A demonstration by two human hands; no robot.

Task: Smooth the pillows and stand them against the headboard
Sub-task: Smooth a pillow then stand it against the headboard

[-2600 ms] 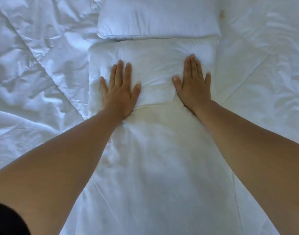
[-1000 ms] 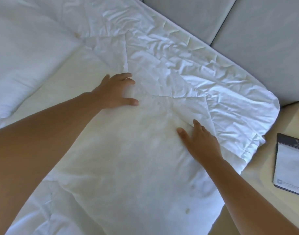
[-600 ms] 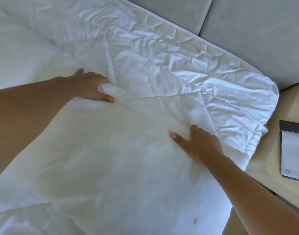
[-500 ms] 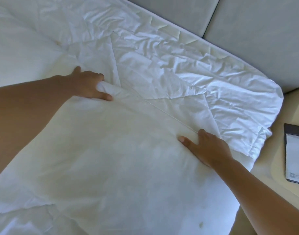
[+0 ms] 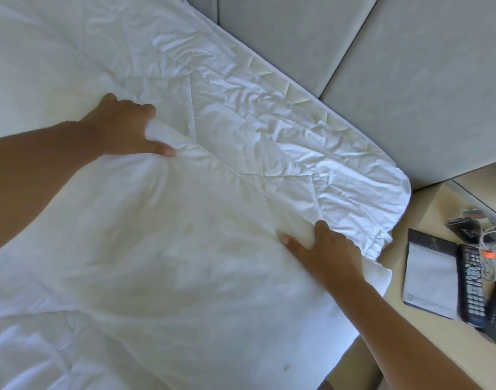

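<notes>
A large white pillow (image 5: pixel 185 263) lies flat across the bed, its far edge running diagonally from upper left to lower right. My left hand (image 5: pixel 126 128) is closed around the pillow's far left corner, fabric bunched in the fingers. My right hand (image 5: pixel 325 249) grips the far right corner, thumb on top and fingers curled under the edge. A second white pillow (image 5: pixel 30 66) lies at the upper left. The grey padded headboard (image 5: pixel 396 80) stands beyond the wrinkled sheet (image 5: pixel 269 116).
A beige bedside table (image 5: pixel 438 347) sits at the right, carrying a notepad in a dark holder (image 5: pixel 429 274), two black remotes (image 5: pixel 472 285) and a tangle of cables (image 5: pixel 491 243). The mattress corner (image 5: pixel 396 192) ends close to the table.
Both hands went from pressing flat on the pillow to closing around its far corners. My view swung right, bringing the headboard and bedside table into sight.
</notes>
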